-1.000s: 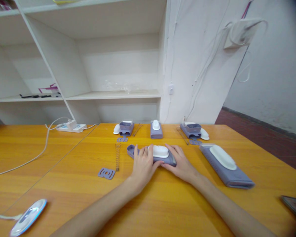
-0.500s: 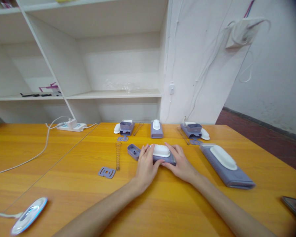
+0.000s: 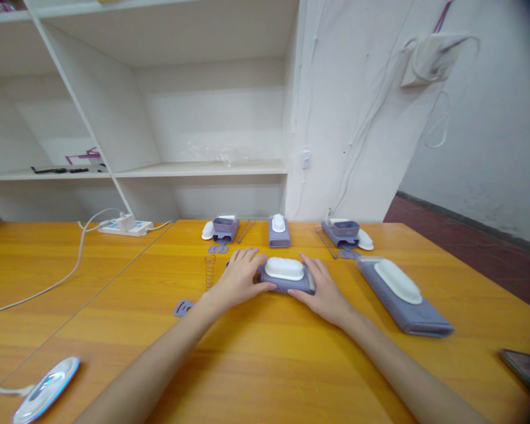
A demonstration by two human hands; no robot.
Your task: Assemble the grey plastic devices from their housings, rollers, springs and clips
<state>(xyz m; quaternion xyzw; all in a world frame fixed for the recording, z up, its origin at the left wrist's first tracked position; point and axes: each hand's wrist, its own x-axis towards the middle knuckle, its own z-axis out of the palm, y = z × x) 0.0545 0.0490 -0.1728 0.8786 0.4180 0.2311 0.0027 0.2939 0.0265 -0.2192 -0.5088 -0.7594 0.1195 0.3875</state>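
A purple device with a white ribbed top point(image 3: 285, 274) lies across the middle of the orange table point(image 3: 265, 353). My left hand point(image 3: 241, 278) covers its left end, fingers curved over it and thumb at its near edge. My right hand point(image 3: 321, 288) grips its right end, thumb along the near side. A thin metal spring point(image 3: 209, 271) lies just left of my left hand. A flat purple clip point(image 3: 182, 307) shows partly beside my left forearm.
A larger purple unit with a white pad point(image 3: 400, 294) lies to the right. Three smaller purple-and-white assemblies point(image 3: 280, 231) stand along the far edge. A white power strip point(image 3: 125, 227) with cable sits far left, a shiny oval object point(image 3: 46, 390) near left, a dark phone point(image 3: 527, 368) near right.
My left hand has slid left from the white top onto the device's left end, covering the open part seen before. The right hand has stayed at the right end.
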